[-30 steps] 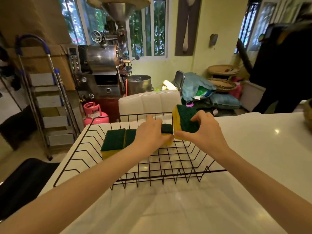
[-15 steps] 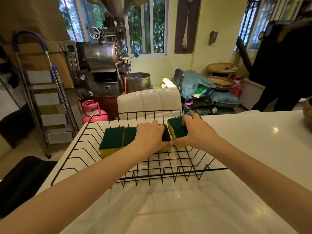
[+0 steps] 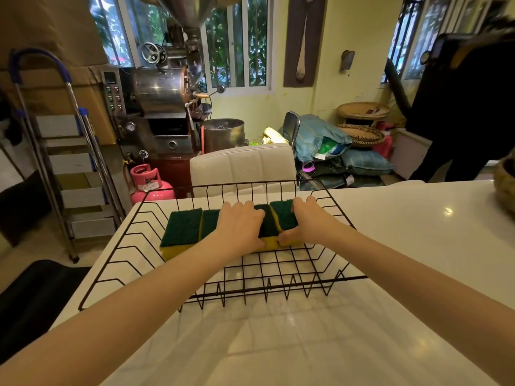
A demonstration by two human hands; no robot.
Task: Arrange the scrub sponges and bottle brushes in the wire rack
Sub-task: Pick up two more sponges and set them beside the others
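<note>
Four green-topped scrub sponges (image 3: 182, 228) sit in a row inside the wire rack (image 3: 328, 267) on the white table (image 3: 418, 246). The left hand (image 3: 239, 228) lies on the middle ones, covering them; the right hand (image 3: 309, 222) grips the rightmost sponge (image 3: 282, 215).

Inside the wire rack (image 3: 117, 246), the near half of the floor lies open to you from above. The sponge row (image 3: 182, 228) and both hands block the far half. Raised side wires bar sideways entry.
</note>
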